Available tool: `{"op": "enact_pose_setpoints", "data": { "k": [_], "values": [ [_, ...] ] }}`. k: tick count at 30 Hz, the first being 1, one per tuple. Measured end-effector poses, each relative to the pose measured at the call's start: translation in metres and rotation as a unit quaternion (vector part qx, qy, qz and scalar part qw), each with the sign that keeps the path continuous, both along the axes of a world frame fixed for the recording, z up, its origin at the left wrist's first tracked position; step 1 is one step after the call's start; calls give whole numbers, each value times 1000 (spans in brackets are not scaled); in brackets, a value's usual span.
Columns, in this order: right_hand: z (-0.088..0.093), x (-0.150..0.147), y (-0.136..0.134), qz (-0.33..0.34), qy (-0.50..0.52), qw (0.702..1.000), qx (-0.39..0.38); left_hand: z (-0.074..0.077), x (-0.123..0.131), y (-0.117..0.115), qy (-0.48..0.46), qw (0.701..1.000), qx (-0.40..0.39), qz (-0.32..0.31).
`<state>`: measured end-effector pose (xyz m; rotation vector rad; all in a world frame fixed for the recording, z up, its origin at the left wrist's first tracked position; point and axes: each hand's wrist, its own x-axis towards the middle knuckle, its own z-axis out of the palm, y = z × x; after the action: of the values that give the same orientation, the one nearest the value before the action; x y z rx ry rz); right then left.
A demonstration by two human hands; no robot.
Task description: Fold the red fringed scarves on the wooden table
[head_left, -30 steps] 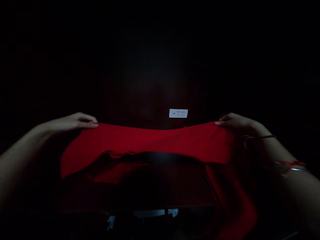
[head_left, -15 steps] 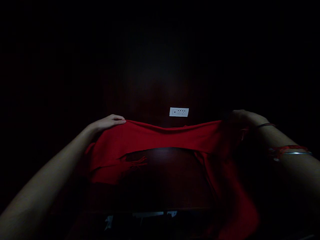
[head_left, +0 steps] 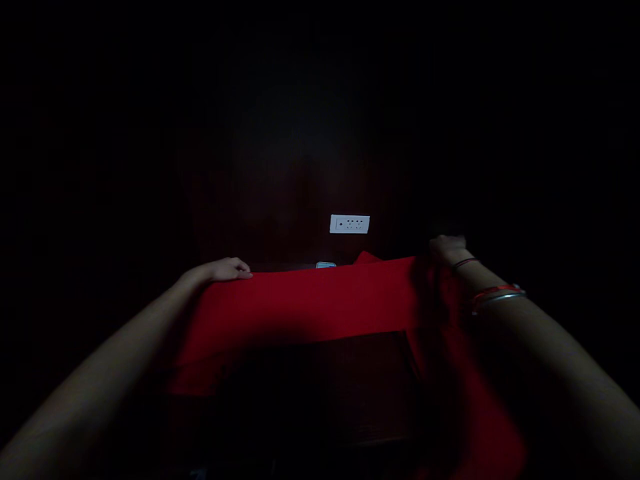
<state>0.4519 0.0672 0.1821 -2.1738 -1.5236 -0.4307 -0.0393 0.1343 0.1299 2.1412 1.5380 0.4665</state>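
Observation:
A red cloth (head_left: 320, 303) is stretched between my two hands over a dark wooden table (head_left: 350, 373) in a very dim room. My left hand (head_left: 223, 270) grips the cloth's far left corner, fingers curled over the edge. At the far right corner my right hand (head_left: 447, 248) is closed on the cloth, with bangles and a red thread on the wrist. The cloth's right end hangs down past the table edge toward the bottom of the view.
A white wall socket plate (head_left: 349, 224) shows on the dark wall behind the table. A small pale object (head_left: 326, 265) peeks out just behind the cloth's far edge. Everything else is too dark to make out.
Both hands have moved forward and lowered the cloth, which now lies flatter over the table's far part. The fringed fold seen earlier under the cloth is hidden.

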Motion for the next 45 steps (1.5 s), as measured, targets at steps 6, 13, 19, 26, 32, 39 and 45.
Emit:
{"op": "enact_pose_setpoints", "data": {
  "k": [6, 13, 19, 26, 32, 39, 45],
  "values": [
    [-31, -60, 2, 80, -191, 973, -100, -48, 40, 16, 110, 988, 95, -51],
    [-100, -204, -6, 424, -62, 898, -95, -49, 57, -13, -8, 963, 141, -231],
    [-111, -247, 13, 543, 77, 823, -146, -29, 59, -50, -19, 949, 140, -280],
    [-63, -155, 7, 513, 189, 824, -144, -26, 6, -54, -9, 976, -25, -218],
    [-59, -91, -1, 338, 59, 909, -238, -35, 4, -62, -8, 974, -49, -221],
    [-76, -200, -18, 527, -4, 836, -153, -11, 71, -75, -25, 939, 134, -315],
    [-56, -212, -23, 572, 95, 789, -204, -8, 67, -77, 9, 942, 98, -320]
  ]
}}
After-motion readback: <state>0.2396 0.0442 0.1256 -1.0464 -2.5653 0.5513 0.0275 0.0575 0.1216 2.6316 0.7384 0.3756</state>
